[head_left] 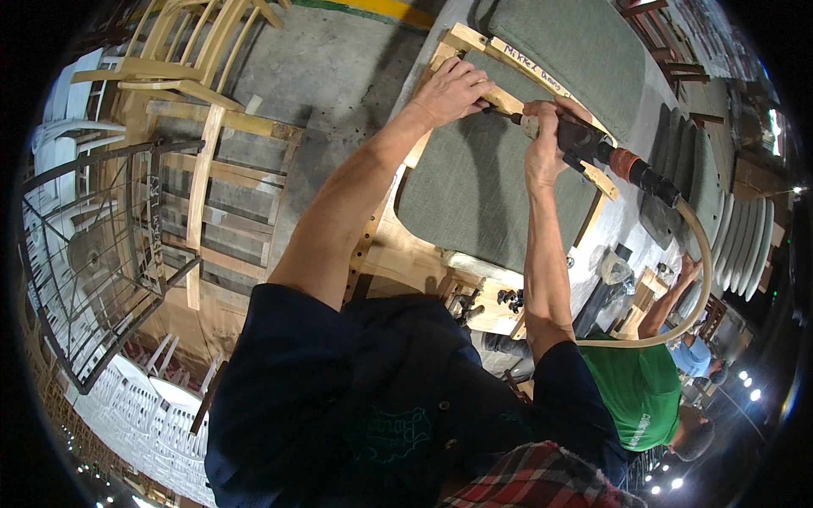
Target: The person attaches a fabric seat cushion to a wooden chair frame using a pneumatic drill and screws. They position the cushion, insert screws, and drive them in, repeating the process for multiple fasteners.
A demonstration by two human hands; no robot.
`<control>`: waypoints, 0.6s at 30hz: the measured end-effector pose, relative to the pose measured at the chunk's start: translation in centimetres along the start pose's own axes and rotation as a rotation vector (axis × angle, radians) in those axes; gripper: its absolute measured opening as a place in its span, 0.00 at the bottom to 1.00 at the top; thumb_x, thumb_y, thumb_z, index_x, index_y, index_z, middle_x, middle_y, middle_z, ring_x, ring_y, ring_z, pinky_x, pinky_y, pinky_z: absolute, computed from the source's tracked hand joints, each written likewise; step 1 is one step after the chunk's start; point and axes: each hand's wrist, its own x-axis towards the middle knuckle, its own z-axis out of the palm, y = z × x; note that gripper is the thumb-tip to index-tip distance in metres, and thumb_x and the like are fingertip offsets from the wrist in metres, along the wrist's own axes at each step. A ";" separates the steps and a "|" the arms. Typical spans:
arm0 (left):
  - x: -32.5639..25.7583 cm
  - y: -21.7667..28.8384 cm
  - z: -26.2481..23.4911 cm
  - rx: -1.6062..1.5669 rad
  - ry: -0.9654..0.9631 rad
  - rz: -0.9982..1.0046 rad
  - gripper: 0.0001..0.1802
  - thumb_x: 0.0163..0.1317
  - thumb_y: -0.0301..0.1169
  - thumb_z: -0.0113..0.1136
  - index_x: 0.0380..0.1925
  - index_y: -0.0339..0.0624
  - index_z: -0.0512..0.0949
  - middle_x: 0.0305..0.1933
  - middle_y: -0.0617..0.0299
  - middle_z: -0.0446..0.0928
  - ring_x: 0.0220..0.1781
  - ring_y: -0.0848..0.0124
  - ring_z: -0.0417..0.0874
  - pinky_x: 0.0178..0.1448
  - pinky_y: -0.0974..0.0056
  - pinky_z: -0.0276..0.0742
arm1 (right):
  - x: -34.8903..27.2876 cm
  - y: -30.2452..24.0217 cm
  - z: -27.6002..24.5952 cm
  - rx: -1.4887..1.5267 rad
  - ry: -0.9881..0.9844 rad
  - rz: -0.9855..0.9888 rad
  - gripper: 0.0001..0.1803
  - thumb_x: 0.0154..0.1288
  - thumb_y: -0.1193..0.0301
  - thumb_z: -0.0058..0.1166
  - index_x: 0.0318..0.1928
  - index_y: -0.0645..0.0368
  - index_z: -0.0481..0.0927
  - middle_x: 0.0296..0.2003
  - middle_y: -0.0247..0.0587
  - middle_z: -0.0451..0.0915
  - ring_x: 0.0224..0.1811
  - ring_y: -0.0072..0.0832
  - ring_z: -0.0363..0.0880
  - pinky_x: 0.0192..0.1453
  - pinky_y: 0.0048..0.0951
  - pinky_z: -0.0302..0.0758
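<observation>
My right hand (546, 144) grips a black air-powered driver (584, 140) with a pale collar. The driver lies nearly level, its bit pointing left toward my left fingertips. My left hand (455, 90) is closed over a wooden strip (501, 100) on the far side of a grey-green upholstered panel (483, 190). The bit's tip is close to these fingers; I cannot make out whether a screw is there. Around the panel runs a light wooden frame (542, 74) with handwriting on it. A beige hose (701, 241) curves from the driver's red-and-black rear fitting.
Another grey-green panel (563, 55) lies beyond the frame. At right are stacked pads (745, 241) and a co-worker in a green shirt (631, 389). To my left stand a wooden pallet (229, 173), a dark metal rack (93, 245), chair frames (199, 51) and white chairs (148, 423).
</observation>
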 end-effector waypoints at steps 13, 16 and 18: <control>-0.1 0.1 0.0 0.011 -0.009 -0.026 0.28 0.52 0.38 0.75 0.54 0.52 0.80 0.55 0.69 0.76 0.59 0.66 0.73 0.71 0.57 0.65 | 0.1 -0.3 0.0 -0.004 -0.006 -0.043 0.11 0.67 0.77 0.55 0.48 0.62 0.72 0.29 0.43 0.85 0.34 0.27 0.86 0.41 0.31 0.82; -0.1 0.0 0.1 -0.002 -0.013 -0.027 0.28 0.51 0.39 0.75 0.54 0.52 0.80 0.55 0.69 0.77 0.59 0.67 0.73 0.71 0.57 0.65 | 0.1 -0.1 0.0 0.047 0.008 -0.026 0.11 0.67 0.77 0.55 0.48 0.62 0.72 0.29 0.44 0.85 0.34 0.27 0.86 0.41 0.32 0.82; 0.0 0.1 0.0 -0.002 -0.010 -0.027 0.28 0.51 0.39 0.75 0.54 0.52 0.80 0.55 0.70 0.77 0.59 0.67 0.73 0.71 0.57 0.65 | 0.1 -0.1 0.0 0.030 0.005 -0.041 0.11 0.67 0.77 0.55 0.48 0.62 0.72 0.29 0.44 0.85 0.34 0.27 0.86 0.42 0.32 0.82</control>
